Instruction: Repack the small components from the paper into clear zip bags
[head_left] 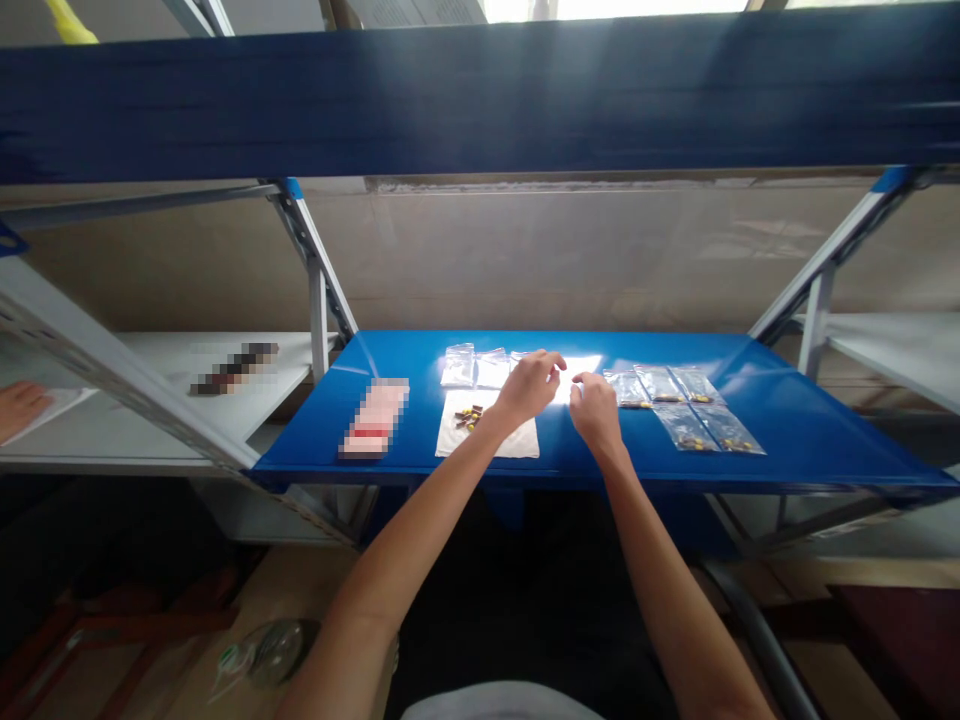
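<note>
My left hand [531, 386] hovers over the right part of a white cloth [487, 445], its fingers bent and thumb and index apart. Opposite it, my right hand [597, 408] has its fingers curled together above the blue table; strong glare between the hands hides anything thin or clear there. On the cloth's left half lies a small heap of brown and yellow pieces [469, 416], too small to name. Behind the cloth are flat clear plastic bags [459, 366], partly covered by my left hand. Several filled bags [691, 427] with similar pieces lie right of my right hand.
A blurred pink and red packet [376, 418] lies left on the blue table [300, 430]. Slanted metal supports [322, 260] stand at both sides, under a dark blue beam [480, 100]. Another person's hand [22, 405] and a blurred dark object [234, 370] are on the white left shelf.
</note>
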